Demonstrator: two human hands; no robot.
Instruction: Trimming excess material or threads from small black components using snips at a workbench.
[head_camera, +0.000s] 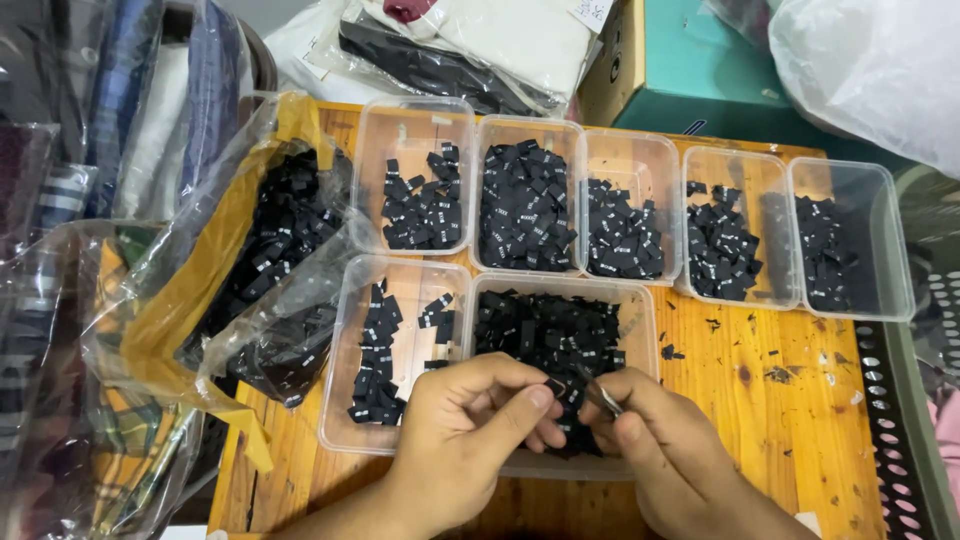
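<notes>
Black label (553, 385) between both hands (470, 420)

Tubs of labels ranged beyond and under the hands

Both hands meet over the near tub (640, 310), left hand (470, 420) beside right hand (650, 440). Another tub (345, 400) sits just left of them. Five tubs (415, 115) stand in a row behind. A bag of labels (270, 250) lies far left; a box (690, 60) sits beyond the row.
</notes>
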